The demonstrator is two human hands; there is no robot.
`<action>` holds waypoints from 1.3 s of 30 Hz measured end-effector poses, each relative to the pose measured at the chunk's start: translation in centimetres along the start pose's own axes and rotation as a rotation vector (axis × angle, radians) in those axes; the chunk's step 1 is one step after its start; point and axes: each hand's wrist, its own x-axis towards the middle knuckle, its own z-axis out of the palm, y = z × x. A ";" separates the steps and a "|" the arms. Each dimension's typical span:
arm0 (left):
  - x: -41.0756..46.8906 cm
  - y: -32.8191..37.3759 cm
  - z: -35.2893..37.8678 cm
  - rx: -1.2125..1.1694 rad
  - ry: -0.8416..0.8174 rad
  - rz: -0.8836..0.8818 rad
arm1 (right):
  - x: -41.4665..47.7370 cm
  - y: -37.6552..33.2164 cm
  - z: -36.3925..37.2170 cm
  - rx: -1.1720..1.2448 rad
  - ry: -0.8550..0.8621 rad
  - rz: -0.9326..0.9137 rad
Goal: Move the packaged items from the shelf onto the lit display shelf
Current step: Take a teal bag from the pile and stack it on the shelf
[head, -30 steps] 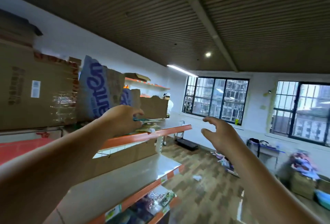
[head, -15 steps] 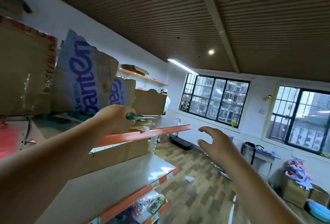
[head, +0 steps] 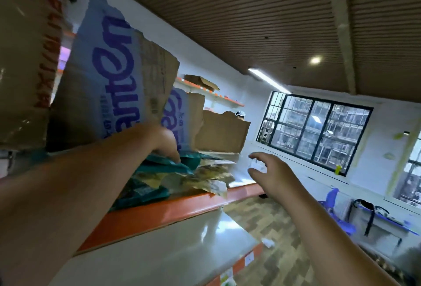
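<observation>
Several teal and yellow packaged items (head: pixel 173 178) lie in a loose pile on the top shelf with the orange front edge (head: pixel 173 210). My left hand (head: pixel 159 140) reaches over the pile, and its fingers curl down onto the top teal packet (head: pixel 164 165). My right hand (head: pixel 266 169) hovers just right of the pile, fingers spread and slightly bent, holding nothing. The view is motion-blurred.
Torn cardboard boxes with blue lettering (head: pixel 118 80) and a plain brown box (head: pixel 223 133) stand behind the pile. A white shelf (head: pixel 182 249) lies below. Windows (head: pixel 316 128), a blue chair (head: pixel 335 203) and wooden floor (head: pixel 280 235) are to the right.
The view has moved closer and higher, so the packet pile now shows. My left hand has dropped onto the teal packet. My right hand has moved up toward the shelf edge.
</observation>
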 end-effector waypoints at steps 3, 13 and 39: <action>1.7 -0.5 0.3 -0.012 -0.096 -0.032 | 3.5 -1.3 2.5 0.002 -0.028 -0.066; 1.8 -0.1 1.3 -0.027 -0.145 -0.029 | 13.5 -4.7 10.1 0.173 -0.135 -0.289; 0.4 -3.3 1.1 -0.309 0.015 -0.094 | 22.2 -2.8 15.6 0.315 -0.081 -0.628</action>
